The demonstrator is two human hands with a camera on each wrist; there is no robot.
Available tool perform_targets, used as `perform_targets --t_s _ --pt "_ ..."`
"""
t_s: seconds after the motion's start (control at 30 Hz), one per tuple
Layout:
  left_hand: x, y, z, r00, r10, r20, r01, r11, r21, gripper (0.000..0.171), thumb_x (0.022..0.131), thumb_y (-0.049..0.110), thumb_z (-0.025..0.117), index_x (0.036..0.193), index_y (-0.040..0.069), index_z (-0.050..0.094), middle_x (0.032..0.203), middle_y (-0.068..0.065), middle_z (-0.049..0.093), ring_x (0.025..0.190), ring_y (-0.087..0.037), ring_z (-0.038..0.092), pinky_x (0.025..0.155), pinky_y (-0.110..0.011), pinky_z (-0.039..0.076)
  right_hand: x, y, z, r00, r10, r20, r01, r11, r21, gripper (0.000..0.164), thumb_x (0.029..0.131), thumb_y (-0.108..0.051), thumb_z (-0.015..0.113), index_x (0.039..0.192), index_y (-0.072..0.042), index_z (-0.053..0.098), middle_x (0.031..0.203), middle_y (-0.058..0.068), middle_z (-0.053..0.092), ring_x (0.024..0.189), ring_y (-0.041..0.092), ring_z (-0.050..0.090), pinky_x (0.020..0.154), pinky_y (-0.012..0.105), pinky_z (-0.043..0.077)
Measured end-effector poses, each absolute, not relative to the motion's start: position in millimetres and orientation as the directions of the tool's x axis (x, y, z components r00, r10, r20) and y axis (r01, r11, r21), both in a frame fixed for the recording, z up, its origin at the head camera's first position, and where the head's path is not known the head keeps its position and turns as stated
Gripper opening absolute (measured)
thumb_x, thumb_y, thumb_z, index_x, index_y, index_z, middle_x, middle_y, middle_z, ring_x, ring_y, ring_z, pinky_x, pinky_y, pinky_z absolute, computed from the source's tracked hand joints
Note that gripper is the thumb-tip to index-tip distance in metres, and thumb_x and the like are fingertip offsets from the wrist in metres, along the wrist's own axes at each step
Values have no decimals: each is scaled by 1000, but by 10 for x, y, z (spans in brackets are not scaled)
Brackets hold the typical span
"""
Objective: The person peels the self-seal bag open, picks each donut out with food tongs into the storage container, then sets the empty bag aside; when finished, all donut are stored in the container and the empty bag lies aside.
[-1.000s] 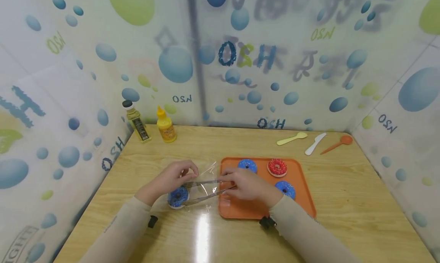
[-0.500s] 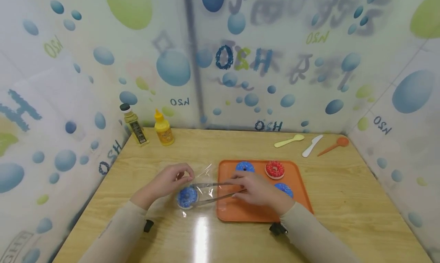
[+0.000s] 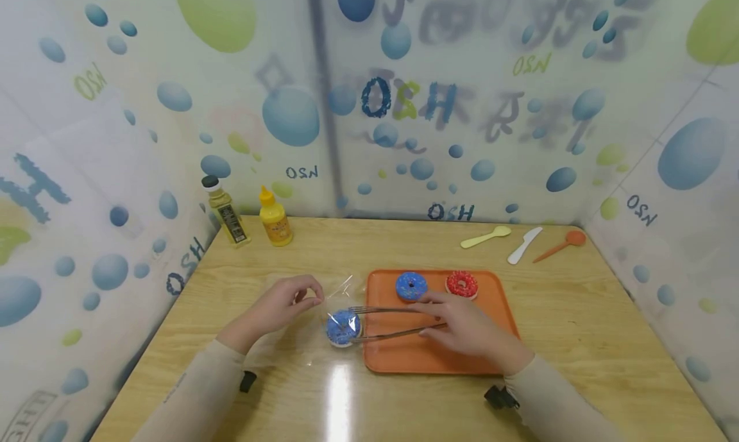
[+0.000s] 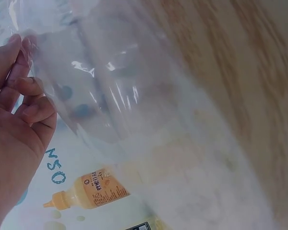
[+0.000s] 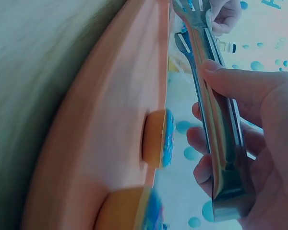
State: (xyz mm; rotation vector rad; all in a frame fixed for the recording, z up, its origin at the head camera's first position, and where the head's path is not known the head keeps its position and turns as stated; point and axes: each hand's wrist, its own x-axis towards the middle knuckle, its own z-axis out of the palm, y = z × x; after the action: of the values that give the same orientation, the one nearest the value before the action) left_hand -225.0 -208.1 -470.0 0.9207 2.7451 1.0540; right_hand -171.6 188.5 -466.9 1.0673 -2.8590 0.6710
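Note:
My left hand (image 3: pixel 283 304) pinches the edge of a clear plastic bag (image 3: pixel 342 293), which spreads across most of the left wrist view. In my right hand (image 3: pixel 473 330) I grip metal food tongs (image 5: pixel 221 129), thumb on one arm and fingers round the other. The tongs' fork-like tips lie at a blue sprinkled donut (image 3: pixel 343 328), seen through the film just left of the orange tray (image 3: pixel 392 360). On that tray sit another blue donut (image 3: pixel 411 287) and a red donut (image 3: pixel 461 285). My right hand hides part of the tray.
At the back left of the wooden table (image 3: pixel 277 397) stand an oil bottle (image 3: pixel 228 214) and a yellow squeeze bottle (image 3: pixel 276 221). A yellow spoon (image 3: pixel 486 237), white knife (image 3: pixel 525 246) and orange spoon (image 3: pixel 561 246) lie at the back right.
My right hand has moved right over the tray with the tongs, and the blue donut at their tips has shifted right towards the tray. My left hand has barely moved.

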Motion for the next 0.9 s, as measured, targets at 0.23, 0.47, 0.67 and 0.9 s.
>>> perform_targets --t_s 0.23,0.47,0.67,0.9 --pt "-2239 -2106 -4664 -822 553 135 504 597 624 6 100 19 69 100 24 70 96 12 68 77 -8 53 69 -25 48 -1604 2079 -4659 -781 -593 199 -618 682 -391 46 91 -33 81 135 -27 69 121 -9 64 82 8 59 70 22 50" --pt "-2225 -2143 -4677 -820 553 148 510 587 629 5 99 16 70 99 21 70 94 12 68 74 -8 52 67 -25 47 -1481 2284 -4689 -802 -553 224 -596 718 -360 44 90 -33 82 132 -22 71 128 -3 66 99 10 66 81 32 57" --pt "-2223 -2177 -4702 -821 552 145 507 590 629 5 99 14 70 100 20 70 92 11 67 72 -7 50 65 -24 46 -1404 2459 -4712 -814 -523 252 -580 746 -328 48 88 -32 84 134 -25 70 126 -4 67 98 7 66 76 29 56" --pt "-2218 -2205 -4688 -835 535 132 488 607 627 7 99 15 70 98 22 69 90 11 66 73 -8 51 65 -25 46 -1329 2677 -4722 -808 -516 284 -589 723 -361 51 85 -24 86 134 -23 70 127 -2 68 98 9 67 72 25 56"
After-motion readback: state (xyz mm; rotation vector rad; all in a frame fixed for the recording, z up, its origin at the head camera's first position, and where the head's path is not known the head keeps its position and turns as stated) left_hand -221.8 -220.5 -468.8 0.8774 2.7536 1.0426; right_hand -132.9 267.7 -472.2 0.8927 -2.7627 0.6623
